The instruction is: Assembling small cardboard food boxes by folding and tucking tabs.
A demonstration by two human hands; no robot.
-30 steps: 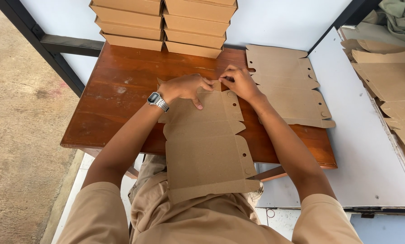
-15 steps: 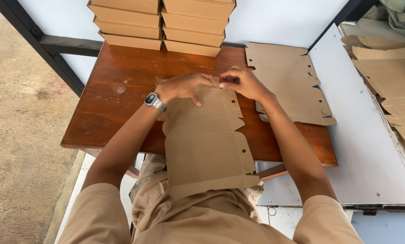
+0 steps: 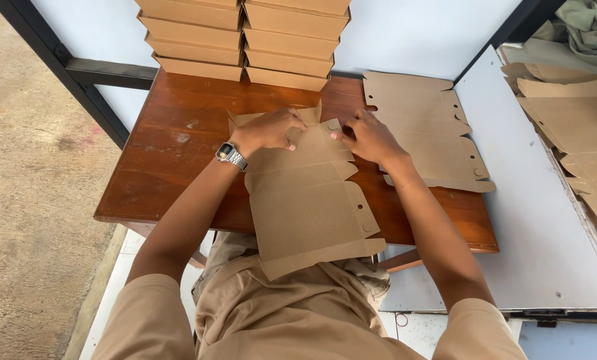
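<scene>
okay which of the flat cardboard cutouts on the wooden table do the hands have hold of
The flat cardboard sheet in the table's middle, overhanging its near edge. The left hand and right hand press its far end; the stack of flat sheets to the right lies untouched.

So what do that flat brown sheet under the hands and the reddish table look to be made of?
The flat sheet looks like plain brown cardboard: matte, thin, die-cut with tabs and small holes, creased where the left hand and right hand press it. The table looks like varnished wood: reddish, with visible grain and a faint sheen.
</scene>
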